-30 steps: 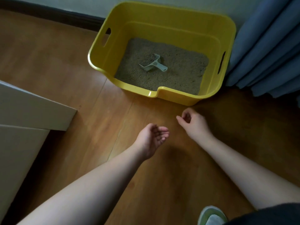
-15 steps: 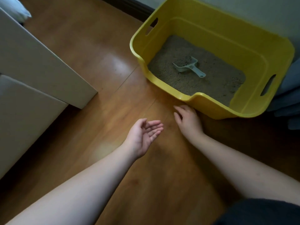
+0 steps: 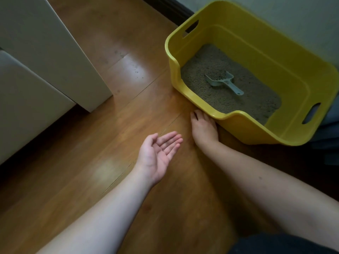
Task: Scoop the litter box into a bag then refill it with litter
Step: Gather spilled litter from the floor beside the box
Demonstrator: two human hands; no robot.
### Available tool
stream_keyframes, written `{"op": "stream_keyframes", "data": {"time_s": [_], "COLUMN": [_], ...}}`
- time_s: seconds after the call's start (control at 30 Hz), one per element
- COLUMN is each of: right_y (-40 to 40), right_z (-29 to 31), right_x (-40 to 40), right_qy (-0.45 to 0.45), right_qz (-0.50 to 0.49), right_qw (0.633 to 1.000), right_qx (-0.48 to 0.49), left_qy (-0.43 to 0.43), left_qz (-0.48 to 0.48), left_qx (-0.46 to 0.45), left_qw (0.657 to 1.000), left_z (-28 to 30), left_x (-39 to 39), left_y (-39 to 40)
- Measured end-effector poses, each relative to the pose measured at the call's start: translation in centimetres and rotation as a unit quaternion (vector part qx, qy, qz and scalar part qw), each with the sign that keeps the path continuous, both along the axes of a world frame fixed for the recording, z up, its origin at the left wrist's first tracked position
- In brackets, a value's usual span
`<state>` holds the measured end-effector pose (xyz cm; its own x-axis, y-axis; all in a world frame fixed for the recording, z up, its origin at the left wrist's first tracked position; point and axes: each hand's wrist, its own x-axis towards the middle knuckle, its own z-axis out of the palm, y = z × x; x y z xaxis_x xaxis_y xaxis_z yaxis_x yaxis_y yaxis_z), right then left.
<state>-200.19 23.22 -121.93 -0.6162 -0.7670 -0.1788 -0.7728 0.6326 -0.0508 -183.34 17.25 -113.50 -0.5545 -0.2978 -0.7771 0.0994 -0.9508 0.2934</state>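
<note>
A yellow litter box (image 3: pixel 244 125) with cut-out handles stands on the wood floor at the upper right, against the wall. Grey-brown litter (image 3: pixel 207 74) covers its bottom. A pale green scoop (image 3: pixel 222 81) lies on the litter, its bowl holding some grains. My left hand (image 3: pixel 158 153) hovers palm up over the floor, fingers apart, with a few grains on the palm. My right hand (image 3: pixel 202 128) rests palm down on the floor, its fingers flat beside the box's front wall. No bag is in view.
White furniture panels (image 3: pixel 45 57) stand at the left. A dark skirting board (image 3: pixel 165 6) runs along the wall behind the box. Scattered litter grains (image 3: pixel 135 70) dot the floorboards left of the box. Blue curtain fabric (image 3: pixel 330 129) hangs at the right edge.
The view has swung left, so the box now sits further right. My left hand has opened palm up. My right hand has uncurled and gone flat onto the floor by the box.
</note>
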Motion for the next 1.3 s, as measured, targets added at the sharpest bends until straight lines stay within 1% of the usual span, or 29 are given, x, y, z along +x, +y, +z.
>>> {"op": "stream_keyframes", "data": {"time_s": [0.2, 0.47, 0.6, 0.77, 0.8, 0.87, 0.97, 1.03, 1.13, 1.2, 1.3], "right_y": [0.8, 1.6, 1.2, 0.7, 0.7, 0.8, 1.2, 1.6, 2.3, 2.3, 1.9], "right_z": [-0.1, -0.1, -0.3, -0.4, -0.3, 0.5, 2.9, 4.4, 4.8, 4.8, 4.2], "right_x": [-0.1, -1.6, -1.6, -1.1, -0.9, 0.0, 1.9, 3.2, 3.9, 3.4, 2.1], "right_qy": [0.041, 0.014, 0.026, 0.039, 0.036, 0.026, -0.010, -0.030, -0.039, -0.057, -0.116], "right_qz": [0.064, 0.092, 0.084, 0.080, 0.075, 0.084, 0.144, 0.182, 0.218, 0.202, 0.097], "right_qw": [0.997, 0.994, 0.993, 0.992, 0.991, 0.980, 0.950, 0.934, 0.925, 0.923, 0.926], "right_qx": [-0.028, -0.062, -0.077, -0.086, -0.107, -0.181, -0.278, -0.307, -0.309, -0.324, -0.347], "left_qy": [-0.011, -0.024, -0.032, -0.040, -0.043, -0.057, -0.086, -0.090, -0.074, -0.072, -0.087], "left_qz": [0.013, 0.019, 0.038, 0.039, 0.038, 0.038, 0.043, 0.052, 0.042, 0.035, 0.023], "left_qx": [0.002, -0.001, -0.008, -0.013, -0.012, -0.015, -0.029, -0.031, -0.018, -0.008, -0.006], "left_qw": [1.000, 1.000, 0.999, 0.998, 0.998, 0.998, 0.995, 0.994, 0.996, 0.997, 0.996], "left_z": [-0.5, -0.7, -1.0, -1.1, -1.2, -1.5, -1.9, -2.0, -2.0, -1.9, -1.6], "left_x": [0.3, -0.6, -0.9, -1.5, -1.7, -2.1, -2.8, -3.1, -3.3, -3.4, -3.3], "left_y": [-0.1, 0.4, 0.6, 0.4, 0.3, 0.3, 0.4, 0.4, 0.2, 0.0, -0.3]}}
